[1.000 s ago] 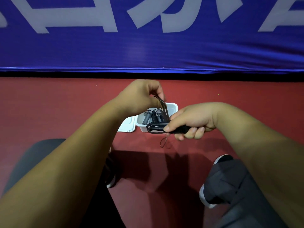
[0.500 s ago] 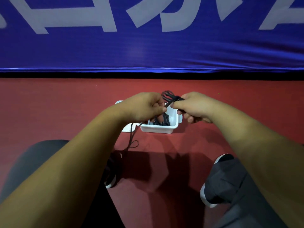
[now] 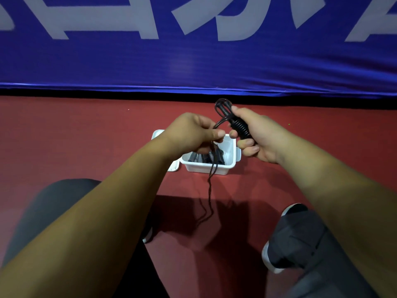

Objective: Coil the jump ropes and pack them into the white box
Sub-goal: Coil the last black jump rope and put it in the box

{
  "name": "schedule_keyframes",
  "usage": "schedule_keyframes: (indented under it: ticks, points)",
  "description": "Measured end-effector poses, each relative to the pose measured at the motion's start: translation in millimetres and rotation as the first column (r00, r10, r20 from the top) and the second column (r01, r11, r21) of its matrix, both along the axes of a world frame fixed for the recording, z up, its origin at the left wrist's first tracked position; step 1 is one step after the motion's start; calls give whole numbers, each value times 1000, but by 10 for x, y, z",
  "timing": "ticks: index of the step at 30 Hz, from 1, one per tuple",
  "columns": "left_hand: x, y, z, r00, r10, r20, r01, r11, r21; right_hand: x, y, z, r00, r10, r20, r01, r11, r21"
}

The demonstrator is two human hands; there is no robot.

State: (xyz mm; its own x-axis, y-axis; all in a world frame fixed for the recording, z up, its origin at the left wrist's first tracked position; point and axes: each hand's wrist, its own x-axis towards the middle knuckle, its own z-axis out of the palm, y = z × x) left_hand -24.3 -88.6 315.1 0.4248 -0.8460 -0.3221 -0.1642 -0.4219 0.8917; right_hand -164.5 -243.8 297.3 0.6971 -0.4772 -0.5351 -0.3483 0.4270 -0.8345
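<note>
Red floor [image 3: 75,136] spread wide beside the central white box [image 3: 206,168]; right hand [image 3: 262,136] gripped the coiled black jump rope [image 3: 239,127], left hand [image 3: 191,130] pinched its hanging strand.

The handle [image 3: 240,128] gripped in the right hand [image 3: 260,138] is black, ribbed and matt, probably rubber or foam. The cord [image 3: 211,186] hanging below the left hand [image 3: 193,132] is thin, dark and faintly glossy. Beneath both hands, the white box [image 3: 206,169] is smooth, slightly shiny plastic. The red floor [image 3: 86,136] around it looks matt and finely grained. Beyond the hands, the blue banner [image 3: 193,67] has a creased, satiny sheen.
</note>
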Motion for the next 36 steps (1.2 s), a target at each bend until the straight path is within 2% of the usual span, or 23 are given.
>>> schedule_keyframes:
  ticks: [4,8,11,15,24,26,29,31,33,36]
  points:
    - [1,-7,115,999,-41,-30,34,980,-198,-2,-26,48,997,-7,72,4,999,52]
    - [55,18,161,969,-217,-119,179,947,-267,-28,-73,154,996,-1,87,0,1000,8]
    - [96,26,107,963,-269,-24,262,954,-148,-58,-80,216,996,-2,85,3,1000,-10]
    - [167,18,-11,941,-228,251,218,974,65,-89,-20,280,995,65,75,-65,998,-1]
    - [137,-33,-64,876,-218,431,178,975,131,-141,117,361,963,261,67,-257,964,-64]
    - [127,-56,-66,884,-186,429,158,982,102,-149,140,376,953,301,41,-299,953,-58]
    - [145,-51,-57,903,-127,410,124,992,35,-180,164,406,910,414,-14,-414,910,-4]
    - [199,-27,-46,851,-209,482,207,977,57,-213,184,412,862,505,-53,-502,863,53]
    - [221,3,-23,813,-310,492,309,947,87,-242,200,408,800,594,-85,-582,803,129]
    - [183,25,32,896,-320,308,325,945,37,-277,182,385,667,738,-104,-703,669,242]
